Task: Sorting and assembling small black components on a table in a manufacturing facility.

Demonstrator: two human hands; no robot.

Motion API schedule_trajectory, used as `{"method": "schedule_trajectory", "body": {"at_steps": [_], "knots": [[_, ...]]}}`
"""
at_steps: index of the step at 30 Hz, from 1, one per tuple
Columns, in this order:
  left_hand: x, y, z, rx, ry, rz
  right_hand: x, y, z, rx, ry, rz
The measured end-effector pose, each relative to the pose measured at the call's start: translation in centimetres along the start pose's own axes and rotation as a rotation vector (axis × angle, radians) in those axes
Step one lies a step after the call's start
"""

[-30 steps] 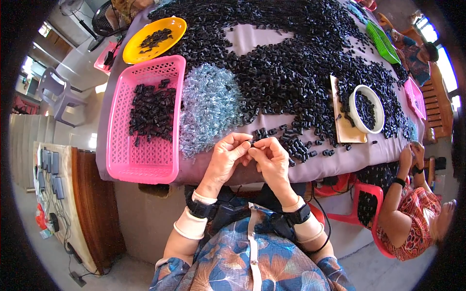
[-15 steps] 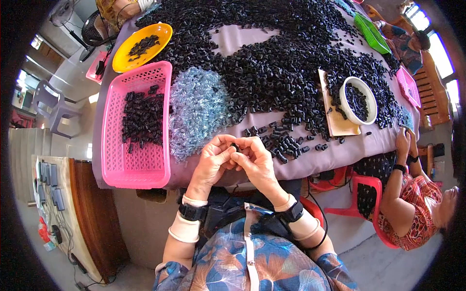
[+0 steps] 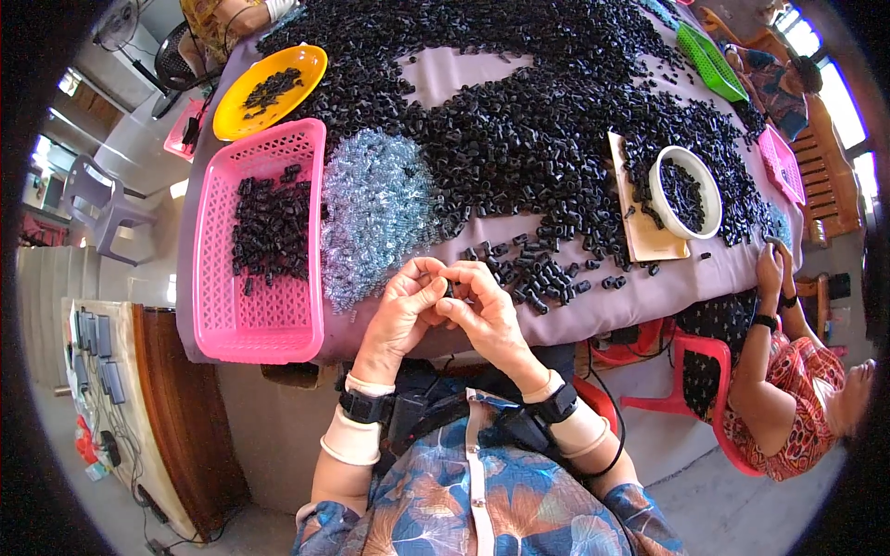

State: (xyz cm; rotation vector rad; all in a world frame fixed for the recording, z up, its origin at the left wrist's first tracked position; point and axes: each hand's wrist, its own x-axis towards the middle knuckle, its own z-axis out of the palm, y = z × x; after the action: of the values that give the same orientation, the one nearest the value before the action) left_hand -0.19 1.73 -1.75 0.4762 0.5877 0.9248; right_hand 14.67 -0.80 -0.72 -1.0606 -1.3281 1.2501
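- Both hands meet at the table's near edge: left hand (image 3: 400, 310) and right hand (image 3: 482, 313) pressed fingertip to fingertip, pinching one small black piece (image 3: 449, 288) between them.
- I can't tell from this view whether a clear part is already in the pinch too; the fingers cover most of it.
- Piece sits above the table edge, just in front of the loose black pieces (image 3: 533, 273) and right of the clear plastic pile (image 3: 375, 208).
- My call on the step: fitting or checking the small part by fingertip. To do it well I'd keep the grip close to the tips, turn the part so its open end shows, and press straight, not at a slant.
- I'd work over the purple tablecloth (image 3: 593, 310), not past the edge, so a slip lands on cloth and not the floor.
- Pink basket (image 3: 222, 306), just left of the left hand, holds some black pieces.
- Big black heap (image 3: 519, 120) fills the middle; white bowl (image 3: 656, 190) and yellow plate (image 3: 236, 111) lie further off.
- Another person's hand (image 3: 769, 269) rests at the right table edge, well apart from mine.
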Motion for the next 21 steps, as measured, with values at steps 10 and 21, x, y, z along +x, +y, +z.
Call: {"method": "schedule_trajectory", "body": {"at_steps": [10,21], "knots": [[-0.1,0.3,0.1,0.024,-0.014,-0.001,0.0,-0.9,0.3,0.013,0.008,0.025],[-0.3,0.2,1.0,-0.024,0.041,0.002,0.3,-0.8,0.9,-0.04,0.07,-0.018]]}}
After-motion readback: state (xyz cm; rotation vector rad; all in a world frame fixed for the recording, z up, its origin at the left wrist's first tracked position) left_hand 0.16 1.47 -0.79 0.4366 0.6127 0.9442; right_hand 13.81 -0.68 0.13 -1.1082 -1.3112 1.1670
